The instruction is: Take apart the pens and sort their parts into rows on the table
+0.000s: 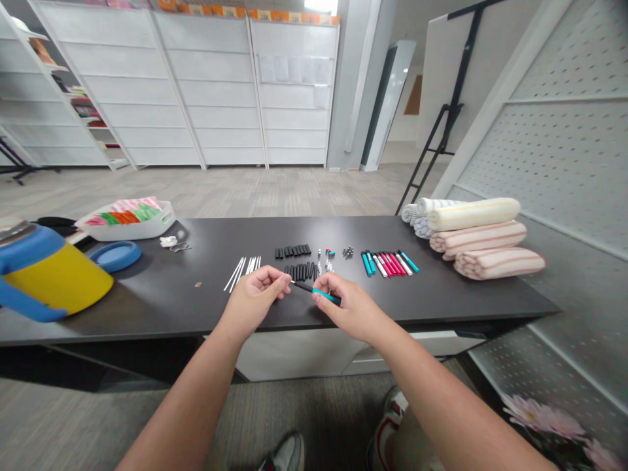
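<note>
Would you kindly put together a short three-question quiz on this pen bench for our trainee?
1. True or false: the left hand and the right hand both grip the teal pen.
2. Which of these lies at the right end of the table? A) rolled towels B) a laptop C) stacked plates
3. Fill in: seen from the person's side, the white rods lie to the ___ of the black sleeves.

Key: 1 true; 2 A; 3 left.
</note>
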A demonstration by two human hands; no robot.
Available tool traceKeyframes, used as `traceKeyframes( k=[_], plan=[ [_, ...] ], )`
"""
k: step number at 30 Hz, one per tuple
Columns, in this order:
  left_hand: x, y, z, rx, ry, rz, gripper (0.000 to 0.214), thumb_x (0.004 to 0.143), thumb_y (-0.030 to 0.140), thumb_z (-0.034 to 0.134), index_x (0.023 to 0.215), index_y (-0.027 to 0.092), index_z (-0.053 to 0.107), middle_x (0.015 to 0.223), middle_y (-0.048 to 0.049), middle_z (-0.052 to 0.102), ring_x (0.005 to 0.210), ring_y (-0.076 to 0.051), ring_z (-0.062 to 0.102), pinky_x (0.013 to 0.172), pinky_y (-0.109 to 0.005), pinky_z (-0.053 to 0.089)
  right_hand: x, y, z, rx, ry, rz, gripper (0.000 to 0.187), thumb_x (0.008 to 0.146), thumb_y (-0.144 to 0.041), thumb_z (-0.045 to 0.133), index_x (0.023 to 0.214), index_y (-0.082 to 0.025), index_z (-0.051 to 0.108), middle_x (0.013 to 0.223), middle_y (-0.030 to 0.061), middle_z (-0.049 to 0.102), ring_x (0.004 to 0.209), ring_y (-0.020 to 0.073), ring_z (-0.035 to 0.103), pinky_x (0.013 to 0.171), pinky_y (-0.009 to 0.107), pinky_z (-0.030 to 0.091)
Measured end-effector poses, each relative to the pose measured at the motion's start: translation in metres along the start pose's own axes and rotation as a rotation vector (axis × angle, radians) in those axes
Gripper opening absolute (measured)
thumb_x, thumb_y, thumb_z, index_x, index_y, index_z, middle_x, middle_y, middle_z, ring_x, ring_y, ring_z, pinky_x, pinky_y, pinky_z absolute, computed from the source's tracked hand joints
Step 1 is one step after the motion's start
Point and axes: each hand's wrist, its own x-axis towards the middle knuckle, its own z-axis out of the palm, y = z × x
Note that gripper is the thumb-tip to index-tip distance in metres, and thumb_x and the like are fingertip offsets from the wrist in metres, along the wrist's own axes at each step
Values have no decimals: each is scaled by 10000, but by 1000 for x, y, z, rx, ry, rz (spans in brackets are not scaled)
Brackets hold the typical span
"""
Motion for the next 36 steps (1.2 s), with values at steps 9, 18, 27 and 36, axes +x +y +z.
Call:
traceKeyframes(
  k=[9,18,27,36],
  plan=[
    [3,-7,1,-64,86,56,359,886,486,792,999,152,720,949,-88,778,728,-146,650,699,-256,520,-2,2,-4,47,83,40,129,1009,-353,558,1041,-229,559,772,-49,576,699,137,519,672,256,399],
    [-5,-4,4,317,-39,179,184,886,395,772,932,216,773,885,-17,763,806,-173,687,712,-262,494,0,-12,10,73,73,154,267,952,-473,643,903,-211,663,683,-56,530,592,110,446,556,233,332],
    [-10,5,11,546,-116,282,82,856,171,693,888,221,748,710,41,670,657,-133,607,646,-242,410,6,-21,18,-32,136,242,275,885,-492,713,912,-218,730,596,-65,526,547,113,453,522,243,289],
    [-18,-8,20,632,-12,360,169,873,100,685,955,230,615,782,51,673,717,-138,650,684,-236,444,4,-23,29,-201,180,165,235,949,-412,633,851,-212,708,606,-33,598,547,130,508,551,253,300]
  ],
)
